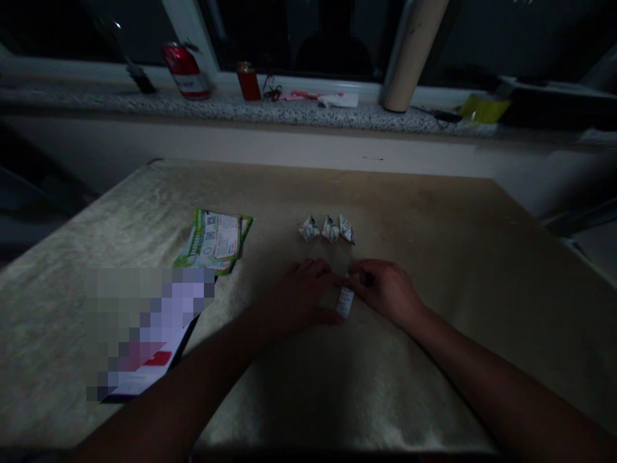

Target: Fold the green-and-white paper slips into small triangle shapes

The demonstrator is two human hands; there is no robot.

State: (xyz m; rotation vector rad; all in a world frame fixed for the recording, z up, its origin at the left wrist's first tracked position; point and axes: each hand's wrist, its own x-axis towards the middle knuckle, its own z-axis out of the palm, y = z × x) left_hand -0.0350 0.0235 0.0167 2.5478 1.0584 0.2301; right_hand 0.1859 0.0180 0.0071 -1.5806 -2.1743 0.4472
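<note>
Two hands of mine work in close over the table (457,238), and right between them lies a small printed strip (345,302), pale with reddish marks! My left hand (303,292) comes in part-open, thumb set apart by the strip's lower end, fingers bent near its upper end; whether it grips, I can't tell. Over to my right hand (385,286): fingers curled inward, tips at that same upper end, any pinch too dark to make out. Just beyond, three folded printed pieces (330,229) line up in a row! Off to my left, green-and-white packets (216,238) overlap, near a lit screen (149,376), partly blurred out
</note>
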